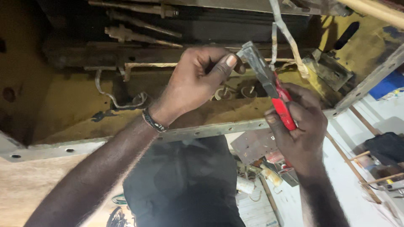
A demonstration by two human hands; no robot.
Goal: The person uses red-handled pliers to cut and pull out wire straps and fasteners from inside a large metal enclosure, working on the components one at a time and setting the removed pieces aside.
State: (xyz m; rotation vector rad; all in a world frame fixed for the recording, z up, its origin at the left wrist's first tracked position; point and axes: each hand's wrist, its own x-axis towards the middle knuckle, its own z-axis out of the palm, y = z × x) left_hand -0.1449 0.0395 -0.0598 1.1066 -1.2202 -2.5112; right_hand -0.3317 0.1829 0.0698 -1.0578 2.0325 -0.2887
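- Right hand (301, 126): fingers clamped around the red plastic-coated handles of a pair of grey steel pliers (269, 82), tool tilted up and to the left.
- Pliers' head: at the upper centre of the view, against the underside of a yellow-painted, rust-stained metal chassis (67, 105); jaws apparently together, contents too dark to tell.
- Left hand (198, 82): raised beside the pliers' head, thumb pressed on the steel tip, remaining fingers curled together behind it; touching the tool, steadying rather than carrying it.
- Black braided wristband (152, 122) on the left wrist.
- Just behind the pliers: strips of pale, worn cloth tape (290, 40) hanging from the frame, and thin bent metal tubing (113, 96) running along the yellow panel.
- Grey perforated steel angle rail (202, 131) crossing below both hands; rusted threaded bolts (139, 35) above, in shadow.
- Step in hand, as judged: positioning and seating of the pliers on a fitting under the frame, grip being guided by the thumb.
- Next move, as judged: firm squeeze on the handles, head kept square, left thumb drawn clear of the jaws before force is applied.
- Risk, as judged: slip on corroded metal; pinch to the thumb.
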